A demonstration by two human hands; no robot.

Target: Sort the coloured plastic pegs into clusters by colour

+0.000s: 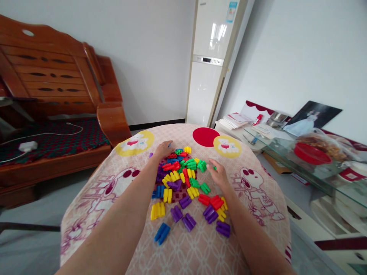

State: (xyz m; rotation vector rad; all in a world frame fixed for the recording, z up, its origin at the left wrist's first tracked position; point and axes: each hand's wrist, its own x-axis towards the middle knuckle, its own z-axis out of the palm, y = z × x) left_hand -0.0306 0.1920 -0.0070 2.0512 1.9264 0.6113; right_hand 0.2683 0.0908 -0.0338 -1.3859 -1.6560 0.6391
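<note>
While both bare hands are resting at the sides of it, a loose heap of bright plastic blocks (182, 177), made like little tubes stuck together, is lying in the middle of a round table with a pink patterned cloth (174, 131). The left hand (164, 149) is sitting at the heap's far left, toward the table's far edge, with its fingers bending down. A small blue plastic bit (169, 145) is showing by the fingertips, but I cannot tell if they are pinching it. The right hand (218, 173) is hovering by the heap's right side, its thumb and fingers curling near a small green plastic bit (215, 168); I cannot tell if they are gripping it. A green plastic tube block (202, 165) is lying just left of the right hand, so that hand is being the nearer one. Its long way is not showing clearly.
</note>
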